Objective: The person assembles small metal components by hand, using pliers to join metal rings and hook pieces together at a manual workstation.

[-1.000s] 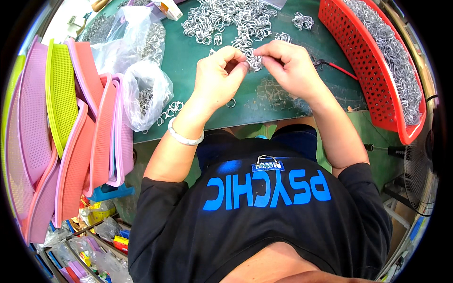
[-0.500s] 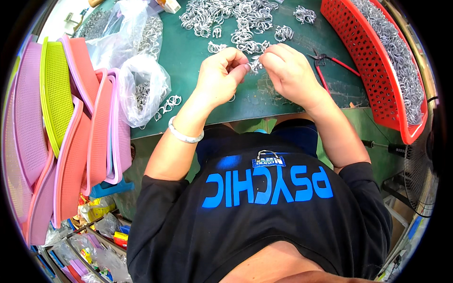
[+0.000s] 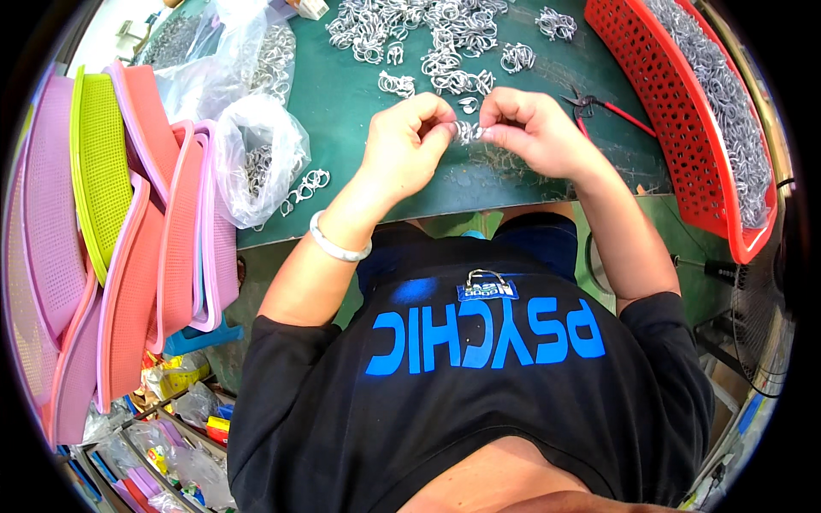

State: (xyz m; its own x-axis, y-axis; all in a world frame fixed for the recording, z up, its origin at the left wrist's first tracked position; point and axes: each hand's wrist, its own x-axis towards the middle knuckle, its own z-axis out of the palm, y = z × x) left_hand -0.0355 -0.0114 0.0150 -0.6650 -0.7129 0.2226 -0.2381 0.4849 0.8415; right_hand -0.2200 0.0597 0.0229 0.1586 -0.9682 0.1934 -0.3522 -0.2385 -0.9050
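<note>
Between my two hands, over the near part of the green table, is a small bunch of silver metal rings [image 3: 467, 132]. My left hand [image 3: 406, 141] pinches its left end between thumb and fingers. The right end is pinched by my right hand [image 3: 537, 132], thumb below and curled fingers above. A loose ring [image 3: 468, 104] lies on the table just beyond the fingertips. Farther off spreads a large heap of silver rings [image 3: 419, 30], with small clusters [image 3: 397, 84] at its near edge. How the held rings join is too small to tell.
Red-handled cutting pliers [image 3: 611, 109] lie right of my right hand. A red basket [image 3: 658, 111] full of grey metal pieces stands at the right edge. On the left are clear plastic bags [image 3: 256, 145] holding metal pieces, a few rings [image 3: 306, 190] and stacked colourful plastic baskets [image 3: 103, 171].
My right hand has turned and shifted slightly right, its thumb now showing at the bunch's end. A loose ring now shows on the table beyond the fingers. My left hand stays nearly in place.
</note>
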